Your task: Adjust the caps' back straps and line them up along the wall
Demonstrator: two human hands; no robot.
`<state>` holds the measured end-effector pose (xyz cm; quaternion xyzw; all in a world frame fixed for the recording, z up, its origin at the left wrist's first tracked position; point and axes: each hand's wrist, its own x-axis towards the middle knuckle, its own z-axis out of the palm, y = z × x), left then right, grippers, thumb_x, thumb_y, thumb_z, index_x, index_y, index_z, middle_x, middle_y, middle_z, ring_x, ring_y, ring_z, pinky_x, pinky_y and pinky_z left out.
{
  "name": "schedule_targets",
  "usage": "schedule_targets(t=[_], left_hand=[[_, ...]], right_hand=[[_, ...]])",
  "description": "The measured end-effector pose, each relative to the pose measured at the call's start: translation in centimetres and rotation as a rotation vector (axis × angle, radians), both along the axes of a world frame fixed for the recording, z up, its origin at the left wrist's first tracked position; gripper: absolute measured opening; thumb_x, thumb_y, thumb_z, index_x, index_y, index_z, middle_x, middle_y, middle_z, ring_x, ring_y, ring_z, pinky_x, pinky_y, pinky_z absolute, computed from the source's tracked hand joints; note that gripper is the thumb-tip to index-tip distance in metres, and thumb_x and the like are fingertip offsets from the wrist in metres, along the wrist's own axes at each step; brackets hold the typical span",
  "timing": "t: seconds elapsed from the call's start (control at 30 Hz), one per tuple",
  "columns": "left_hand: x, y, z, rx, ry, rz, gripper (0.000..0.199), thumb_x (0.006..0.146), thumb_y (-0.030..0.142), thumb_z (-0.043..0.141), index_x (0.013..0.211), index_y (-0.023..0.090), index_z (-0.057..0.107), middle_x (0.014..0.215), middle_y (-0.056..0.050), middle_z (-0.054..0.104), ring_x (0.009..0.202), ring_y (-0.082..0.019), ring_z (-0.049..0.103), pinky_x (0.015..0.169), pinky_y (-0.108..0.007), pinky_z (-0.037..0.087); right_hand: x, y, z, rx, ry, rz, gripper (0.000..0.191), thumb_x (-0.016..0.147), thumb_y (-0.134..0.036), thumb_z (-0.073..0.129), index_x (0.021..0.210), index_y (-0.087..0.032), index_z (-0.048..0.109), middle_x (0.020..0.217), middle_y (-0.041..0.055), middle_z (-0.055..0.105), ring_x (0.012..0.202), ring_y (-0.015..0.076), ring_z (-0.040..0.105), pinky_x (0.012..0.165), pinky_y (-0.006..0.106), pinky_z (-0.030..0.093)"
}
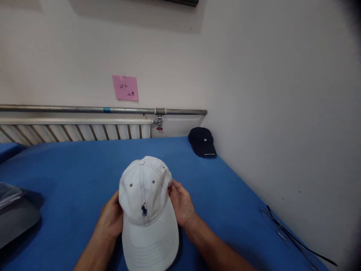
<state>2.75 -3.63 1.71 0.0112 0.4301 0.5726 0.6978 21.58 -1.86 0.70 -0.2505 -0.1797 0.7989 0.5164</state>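
Observation:
A white baseball cap (153,205) with a small dark horse-and-rider emblem is held between my two hands, its brim toward me. My left hand (112,215) grips the cap's left side, with the fingertips hidden behind the crown. On the other side, my right hand (182,201) holds the crown's right edge, thumb and fingers partly behind the fabric. Below the cap spreads a blue-covered surface (76,173).
A dark navy cap (201,141) lies in the far right corner against the wall. Eyeglasses (284,229) rest along the right edge. At the left is a grey cap (18,220) with clear plastic. Behind run a radiator (76,132) and a metal pipe (126,110).

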Motion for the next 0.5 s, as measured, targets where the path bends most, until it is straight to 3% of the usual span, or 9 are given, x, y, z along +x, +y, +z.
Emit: schedule_targets(t=[0.17, 0.3, 0.5], left_hand=[[-1.1, 0.4, -0.3, 0.075, -0.013, 0.109, 0.027, 0.091, 0.013, 0.048, 0.107, 0.015, 0.069, 0.073, -0.007, 0.075, 0.094, -0.027, 0.071, 0.093, -0.039, 0.054], [-1.0, 0.3, 0.3, 0.086, -0.012, 0.137, 0.029, 0.091, 0.012, 0.045, 0.109, 0.015, 0.068, 0.073, -0.007, 0.076, 0.094, -0.027, 0.071, 0.093, -0.04, 0.053], [-0.8, 0.2, 1.0, 0.09, 0.031, 0.22, 0.024, 0.09, 0.011, 0.046, 0.092, 0.013, 0.07, 0.071, -0.007, 0.075, 0.089, -0.025, 0.072, 0.093, -0.038, 0.054]], right_hand=[[-0.3, -0.2, -0.6, -0.076, 0.008, 0.05, 0.024, 0.074, -0.032, 0.064, 0.09, -0.016, 0.07, 0.084, 0.0035, 0.074, 0.083, 0.0185, 0.066, 0.084, 0.03, 0.045], [-0.2, -0.2, -0.6, -0.041, 0.035, 0.088, 0.029, 0.079, -0.036, 0.062, 0.098, -0.015, 0.07, 0.086, 0.0041, 0.074, 0.083, 0.0192, 0.067, 0.082, 0.031, 0.046], [-0.3, -0.2, -0.3, -0.03, 0.011, 0.103, 0.023, 0.08, -0.031, 0.063, 0.095, -0.015, 0.071, 0.086, 0.0033, 0.074, 0.083, 0.0175, 0.067, 0.084, 0.029, 0.045]])
